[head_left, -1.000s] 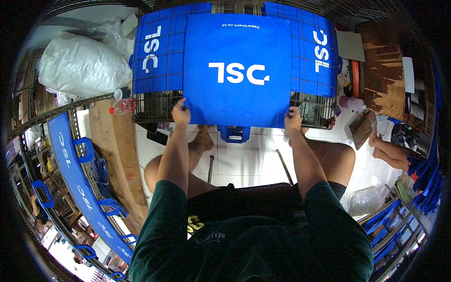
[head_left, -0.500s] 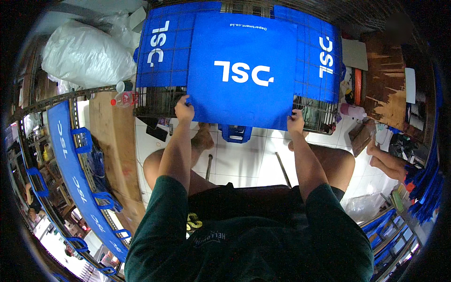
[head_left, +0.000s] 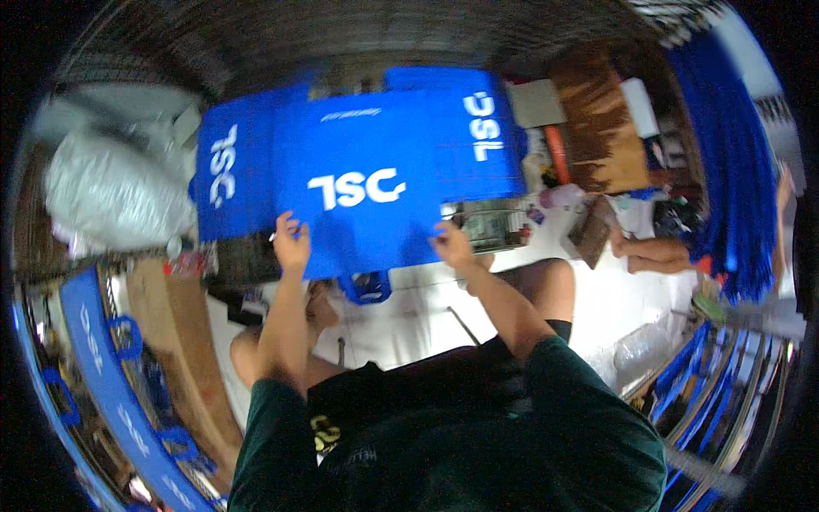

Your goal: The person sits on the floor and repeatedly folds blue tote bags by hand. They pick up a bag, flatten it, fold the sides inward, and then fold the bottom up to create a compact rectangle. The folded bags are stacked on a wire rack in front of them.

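A blue fabric bag (head_left: pixel 358 226) with white lettering lies flat across a wire rack, its lower part nearest me. Just over its left edge hovers my left hand (head_left: pixel 292 246), fingers loosely bent and apart. By the right edge my right hand (head_left: pixel 454 247) has its fingers spread a little, and a shadow falls on the blue cloth beside them. Both hands look empty, though motion blurs the fingertips. Two more blue bags lie beneath, the left bag (head_left: pixel 226 175) and the right bag (head_left: pixel 486 141). A blue handle (head_left: pixel 367 288) hangs below the near edge.
A large clear plastic sack (head_left: pixel 115 192) sits at the far left. Blue bags (head_left: pixel 102 358) hang along a rack at the left. On the right are a worn wooden board (head_left: pixel 606 128), hanging blue fabric (head_left: pixel 725 171) and another person's bare leg (head_left: pixel 653 250).
My head view has swung to the right, so the rack and bags appear farther left and lower. Both hands have loosened from the middle bag's edges.
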{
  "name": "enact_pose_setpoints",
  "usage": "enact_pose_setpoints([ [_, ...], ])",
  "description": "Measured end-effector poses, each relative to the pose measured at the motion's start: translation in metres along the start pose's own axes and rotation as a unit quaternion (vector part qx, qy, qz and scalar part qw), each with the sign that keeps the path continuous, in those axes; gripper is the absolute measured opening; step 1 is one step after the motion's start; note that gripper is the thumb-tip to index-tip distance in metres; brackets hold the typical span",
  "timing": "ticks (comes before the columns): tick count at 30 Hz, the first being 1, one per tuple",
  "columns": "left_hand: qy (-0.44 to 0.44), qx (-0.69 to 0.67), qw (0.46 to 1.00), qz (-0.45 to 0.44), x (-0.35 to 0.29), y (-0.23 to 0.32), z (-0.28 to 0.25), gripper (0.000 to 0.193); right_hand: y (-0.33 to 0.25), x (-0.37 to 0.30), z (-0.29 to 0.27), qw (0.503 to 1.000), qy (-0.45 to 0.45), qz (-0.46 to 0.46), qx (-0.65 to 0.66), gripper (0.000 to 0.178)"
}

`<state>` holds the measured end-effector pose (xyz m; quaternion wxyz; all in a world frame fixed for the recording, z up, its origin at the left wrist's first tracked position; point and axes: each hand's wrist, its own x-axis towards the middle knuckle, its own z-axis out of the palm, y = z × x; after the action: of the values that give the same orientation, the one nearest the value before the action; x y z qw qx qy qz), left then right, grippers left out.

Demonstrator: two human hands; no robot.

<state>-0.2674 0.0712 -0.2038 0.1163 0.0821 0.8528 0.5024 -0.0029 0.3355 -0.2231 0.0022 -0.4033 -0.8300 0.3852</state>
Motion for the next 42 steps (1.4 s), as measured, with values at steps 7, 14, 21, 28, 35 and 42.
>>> enact_pose_setpoints([
  [7, -0.186, -0.008, 0.972, 0.143, -0.038, 0.121, -0.028, 0.044, -0.13, 0.018, -0.149, 0.967, -0.01, -0.229, -0.108, 0.03],
  [14, -0.166, -0.117, 0.976, 0.082, -0.147, 0.114, -0.102, 0.034, -0.166, -0.05, -0.36, 0.925, 0.177, -0.326, 0.077, 0.032],
  [21, -0.182, -0.034, 0.98, 0.068, -0.225, 0.159, -0.143, 0.033, -0.11, -0.117, -0.597, 0.75, 0.397, -0.312, 0.427, 0.036],
  [28, -0.091, 0.098, 0.99, 0.044, -0.239, 0.169, -0.151, 0.029, -0.08, -0.145, -0.742, 0.522, 0.423, -0.297, 0.679, 0.098],
  [35, -0.031, 0.154, 0.986, 0.063, -0.262, 0.21, -0.139, 0.029, -0.063, -0.142, -0.776, 0.51, 0.38, -0.254, 0.729, 0.113],
  [42, -0.023, 0.15, 0.982, 0.115, -0.267, 0.219, -0.131, 0.039, -0.096, -0.137, -0.765, 0.587, 0.44, -0.27, 0.623, 0.073],
])
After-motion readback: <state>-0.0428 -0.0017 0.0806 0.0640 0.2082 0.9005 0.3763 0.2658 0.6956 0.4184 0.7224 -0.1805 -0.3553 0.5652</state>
